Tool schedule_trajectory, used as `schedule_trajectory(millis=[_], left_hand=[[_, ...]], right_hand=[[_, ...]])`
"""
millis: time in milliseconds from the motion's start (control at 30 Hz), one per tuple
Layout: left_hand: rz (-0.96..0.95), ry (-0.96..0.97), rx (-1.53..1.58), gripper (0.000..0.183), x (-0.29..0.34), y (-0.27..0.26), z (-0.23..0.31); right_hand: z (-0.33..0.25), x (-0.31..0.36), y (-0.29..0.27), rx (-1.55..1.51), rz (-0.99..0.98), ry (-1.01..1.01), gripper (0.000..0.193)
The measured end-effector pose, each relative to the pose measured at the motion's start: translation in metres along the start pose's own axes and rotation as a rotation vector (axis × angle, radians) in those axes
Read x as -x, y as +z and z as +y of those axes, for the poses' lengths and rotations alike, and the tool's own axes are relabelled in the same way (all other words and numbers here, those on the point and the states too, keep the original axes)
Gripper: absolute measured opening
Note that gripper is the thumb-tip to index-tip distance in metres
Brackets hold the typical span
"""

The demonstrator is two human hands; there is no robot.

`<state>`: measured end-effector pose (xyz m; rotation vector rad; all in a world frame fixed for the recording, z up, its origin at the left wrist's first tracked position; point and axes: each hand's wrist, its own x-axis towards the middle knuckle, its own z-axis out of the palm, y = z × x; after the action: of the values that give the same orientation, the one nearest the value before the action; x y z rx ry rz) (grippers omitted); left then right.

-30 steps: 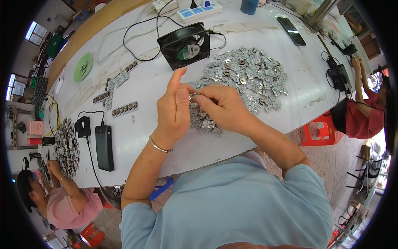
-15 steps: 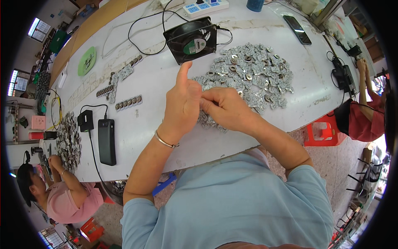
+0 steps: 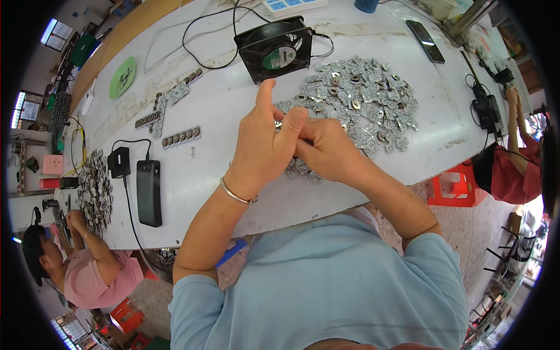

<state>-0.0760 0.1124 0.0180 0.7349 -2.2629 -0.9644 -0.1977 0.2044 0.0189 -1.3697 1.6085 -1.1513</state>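
Note:
My hands meet over the near edge of a pile of small silvery metal parts [image 3: 373, 96], some with round brown discs. My left hand [image 3: 261, 149] has its index finger stretched upward and its thumb raised, the other fingers curled in. A bit of a small metal part [image 3: 278, 124] shows at its fingers. Pressed against it, my right hand [image 3: 328, 149] is closed in a pinch; its fingertips are hidden behind the left thumb. To the left lie a short row of similar parts [image 3: 181, 137] and a branching group of joined parts [image 3: 157, 116].
A black fan [image 3: 274, 49] stands just beyond my hands. Also on the table are a power bank [image 3: 149, 192], a green dish [image 3: 123, 77], a phone [image 3: 425, 41] and a power strip [image 3: 294, 6]. Co-workers sit left and right; a dark pile [image 3: 95, 195] lies by the left one.
My left thumb has lifted away and now stands up, and a bit of metal part shows at the left fingers. The hands remain together; the view has shifted slightly.

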Motion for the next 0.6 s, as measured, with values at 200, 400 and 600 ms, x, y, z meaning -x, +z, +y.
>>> schedule_trajectory(millis=[200,400,600], left_hand=[[-0.037,-0.010,0.318,0.045,-0.007,-0.026,-0.011],[-0.405,-0.401,0.348,0.032,-0.008,-0.037,-0.006],[-0.350,-0.393,0.440,0.028,-0.006,-0.032,-0.012]], right_hand=[[-0.001,-0.013,-0.029,0.027,0.005,0.024,0.023],[-0.002,-0.015,-0.025,-0.172,-0.027,0.139,0.020],[-0.004,-0.020,-0.027,-0.259,-0.045,0.155,0.023]])
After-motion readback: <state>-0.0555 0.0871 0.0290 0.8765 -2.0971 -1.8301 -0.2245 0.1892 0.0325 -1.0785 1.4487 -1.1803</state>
